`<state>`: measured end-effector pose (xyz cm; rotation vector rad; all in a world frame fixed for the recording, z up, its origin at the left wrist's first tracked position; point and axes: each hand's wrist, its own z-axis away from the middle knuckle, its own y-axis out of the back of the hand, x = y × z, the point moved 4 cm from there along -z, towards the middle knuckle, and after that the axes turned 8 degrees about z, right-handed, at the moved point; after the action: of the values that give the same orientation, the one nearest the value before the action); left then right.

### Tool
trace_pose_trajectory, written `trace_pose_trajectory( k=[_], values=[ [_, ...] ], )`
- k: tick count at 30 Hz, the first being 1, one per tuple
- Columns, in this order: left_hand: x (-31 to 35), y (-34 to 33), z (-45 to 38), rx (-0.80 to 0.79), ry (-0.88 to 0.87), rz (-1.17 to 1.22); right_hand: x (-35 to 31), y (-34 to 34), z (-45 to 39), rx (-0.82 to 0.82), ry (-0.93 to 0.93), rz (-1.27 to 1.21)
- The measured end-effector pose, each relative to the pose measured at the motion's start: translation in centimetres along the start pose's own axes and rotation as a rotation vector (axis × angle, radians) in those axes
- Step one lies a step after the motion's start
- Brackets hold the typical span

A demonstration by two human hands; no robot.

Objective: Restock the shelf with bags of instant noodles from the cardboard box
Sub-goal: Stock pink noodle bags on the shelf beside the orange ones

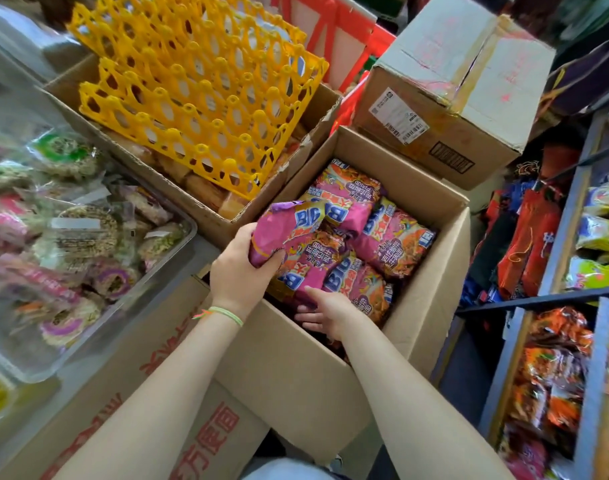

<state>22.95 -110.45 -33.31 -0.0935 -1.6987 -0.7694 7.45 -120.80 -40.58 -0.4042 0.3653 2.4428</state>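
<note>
An open cardboard box (424,306) in the middle holds several pink bags of instant noodles (393,244). My left hand (242,268) grips one pink bag (292,223) by its near end, lifted a little over the box's left edge. My right hand (325,313) reaches into the near corner of the box, its fingers spread against the side of another pink bag (358,285); I cannot tell whether it holds it. The blue metal shelf (559,237) stands at the right with red, orange and yellow noodle bags on it.
A box with yellow egg trays (199,84) sits behind left. A taped, shut carton (448,95) stands behind the open box. A metal tray of wrapped noodle cakes (71,230) lies at the left. A printed carton (150,386) lies under my arms.
</note>
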Motion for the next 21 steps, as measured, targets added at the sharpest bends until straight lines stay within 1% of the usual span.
trace_pose_trajectory(
  k=[2, 4, 6, 7, 10, 12, 13, 16, 18, 21],
  values=[
    [-0.4, -0.5, 0.0, 0.012, -0.02, -0.061, -0.5, -0.2, -0.6, 0.065, 0.001, -0.079],
    [-0.6, -0.6, 0.1, 0.012, -0.058, -0.086, -1.2, 0.5, -0.9, 0.169, 0.031, -0.03],
    [-0.6, -0.6, 0.0, 0.02, -0.059, -0.073, -2.0, 1.6, -0.8, 0.25, 0.099, 0.04],
    [-0.6, -0.5, 0.0, 0.026, -0.055, -0.065, -2.5, 2.5, -0.4, 0.31, 0.155, 0.093],
    [-0.5, -0.8, -0.2, 0.01, -0.072, -0.048, -3.8, 6.0, 2.6, 0.628, 0.407, 0.336],
    [-0.1, -1.0, -0.2, 0.006, -0.098, -0.051, -4.6, 7.8, 5.9, 0.772, 0.584, 0.412],
    [0.3, -1.2, -0.2, 0.011, -0.1, -0.029, -5.1, 8.4, 7.7, 0.817, 0.663, 0.443],
    [2.5, -1.7, -0.4, 0.027, -0.078, 0.102, -6.2, 10.4, 12.6, 0.89, 0.83, 0.483],
    [4.2, -2.3, -0.8, 0.01, -0.069, 0.167, -6.4, 11.7, 15.4, 0.859, 0.904, 0.424],
    [7.0, -3.4, -1.3, -0.007, -0.09, 0.25, -6.1, 13.7, 19.3, 0.753, 0.963, 0.318]
  ],
)
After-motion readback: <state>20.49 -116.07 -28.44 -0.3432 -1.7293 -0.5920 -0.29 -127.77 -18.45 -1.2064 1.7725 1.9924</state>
